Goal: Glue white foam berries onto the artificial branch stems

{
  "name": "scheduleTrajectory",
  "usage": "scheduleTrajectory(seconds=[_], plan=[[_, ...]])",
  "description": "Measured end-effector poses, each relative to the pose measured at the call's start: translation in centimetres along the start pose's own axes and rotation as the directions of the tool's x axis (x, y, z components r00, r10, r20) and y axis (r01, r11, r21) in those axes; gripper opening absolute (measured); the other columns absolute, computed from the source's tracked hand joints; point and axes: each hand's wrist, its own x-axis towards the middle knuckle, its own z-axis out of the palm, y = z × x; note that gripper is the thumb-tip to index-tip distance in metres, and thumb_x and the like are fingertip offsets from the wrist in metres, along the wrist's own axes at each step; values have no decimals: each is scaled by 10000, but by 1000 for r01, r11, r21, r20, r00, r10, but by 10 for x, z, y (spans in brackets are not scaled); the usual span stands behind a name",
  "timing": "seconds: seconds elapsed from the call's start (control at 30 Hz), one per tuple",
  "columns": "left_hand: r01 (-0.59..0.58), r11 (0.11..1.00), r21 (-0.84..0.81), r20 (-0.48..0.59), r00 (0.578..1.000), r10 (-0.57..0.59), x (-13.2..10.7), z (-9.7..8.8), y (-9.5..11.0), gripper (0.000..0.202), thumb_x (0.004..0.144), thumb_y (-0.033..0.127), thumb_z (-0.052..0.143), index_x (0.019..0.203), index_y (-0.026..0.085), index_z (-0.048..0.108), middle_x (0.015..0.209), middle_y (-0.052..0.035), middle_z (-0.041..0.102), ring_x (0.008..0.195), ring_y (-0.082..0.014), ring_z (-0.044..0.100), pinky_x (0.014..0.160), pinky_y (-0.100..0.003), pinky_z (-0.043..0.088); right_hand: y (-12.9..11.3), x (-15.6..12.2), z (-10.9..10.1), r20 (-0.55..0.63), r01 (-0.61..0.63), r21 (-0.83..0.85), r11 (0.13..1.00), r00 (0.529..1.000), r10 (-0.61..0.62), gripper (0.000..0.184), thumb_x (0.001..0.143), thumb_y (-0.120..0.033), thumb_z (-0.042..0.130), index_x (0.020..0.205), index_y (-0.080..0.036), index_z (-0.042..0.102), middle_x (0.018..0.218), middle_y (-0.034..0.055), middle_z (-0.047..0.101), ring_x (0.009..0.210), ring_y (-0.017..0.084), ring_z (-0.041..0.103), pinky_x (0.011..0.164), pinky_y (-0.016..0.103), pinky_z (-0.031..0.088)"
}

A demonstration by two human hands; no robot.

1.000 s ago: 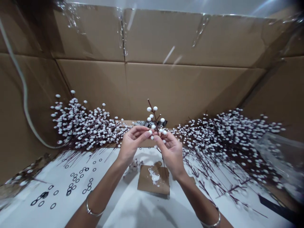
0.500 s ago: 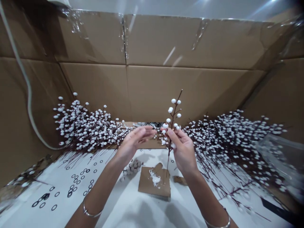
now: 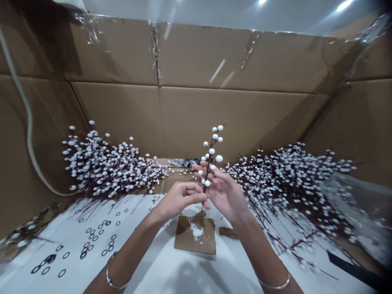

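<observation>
Being arranged, seemingly: white-berry spray (image 3: 211, 151), pinched by left hand (image 3: 180, 199), right hand (image 3: 229, 197) loosely open; steady hold needed next.

Two hands, one left hand (image 3: 180, 200) and one right hand (image 3: 228, 194); two silver bangles (image 3: 108, 281); one held sprig (image 3: 207, 166) with about a dozen white berries (image 3: 219, 158); two large heaps of berry sprigs (image 3: 113, 163), too dense to count; over two dozen black rings (image 3: 50, 258); one cardboard square (image 3: 183, 241); one cardboard scrap (image 3: 227, 232); one white cable (image 3: 30, 130).
</observation>
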Motion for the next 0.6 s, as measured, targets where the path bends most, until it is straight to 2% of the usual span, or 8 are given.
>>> scheduleTrajectory(seconds=[0.07,0.13,0.2,0.3,0.37,0.47,0.53,0.6], plan=[[-6,999,44,-93,996,10,1,-2,0,209,840,333,684,801,130,655,772,-61,739,744,-153,653,742,-253,467,-3,1,-3,30,10,57,998,999,-12,310,784,-337,613,1064,-217,670,1157,62,665,1015,195,605,741,281,504],[-10,992,128,-135,990,27,2,-3,0,196,834,317,686,788,128,660,763,-64,741,745,-158,658,736,-251,463,-4,3,-5,-23,115,26,993,993,-115,315,790,-327,623,1089,-236,658,1179,46,657,1069,190,591,832,293,489],[-1,980,201,-111,993,24,3,-1,-2,182,828,299,686,774,126,672,759,-68,743,756,-167,667,753,-257,467,-4,5,-8,-102,237,-75,969,965,-243,299,796,-312,668,1089,-259,655,1164,25,663,1071,170,590,865,283,472],[29,971,237,-45,999,-19,6,5,-8,208,817,324,691,759,125,681,760,-76,743,757,-182,674,762,-270,479,-2,7,-11,-221,345,-145,927,902,-370,186,778,-303,729,951,-253,683,1055,-1,686,987,134,612,848,258,472],[36,971,234,-19,999,-32,7,8,-12,244,813,368,692,769,128,681,767,-78,742,760,-192,675,764,-279,486,-2,8,-12,-293,375,-109,921,873,-390,139,753,-300,762,849,-239,683,967,-19,686,894,105,617,794,233,482],[-5,946,324,46,999,-10,6,4,-12,268,843,411,648,795,152,694,810,-63,742,804,-197,673,797,-279,472,-2,9,-15,-353,347,-47,937,871,-341,163,715,-292,797,817,-233,684,895,-32,677,788,77,605,708,204,485],[-33,884,467,77,997,-4,4,-7,-10,297,896,436,566,836,185,712,887,-51,742,855,-204,664,807,-280,454,-3,10,-17,-372,323,-35,946,874,-312,180,697,-285,808,823,-233,689,896,-31,681,771,77,604,690,204,487],[16,751,660,9,1000,-29,2,-24,-10,347,944,441,467,882,212,721,938,-57,734,871,-219,653,778,-289,441,-3,11,-17,-381,314,-53,948,871,-310,194,683,-282,812,831,-237,696,909,-30,690,767,84,608,696,215,492]])
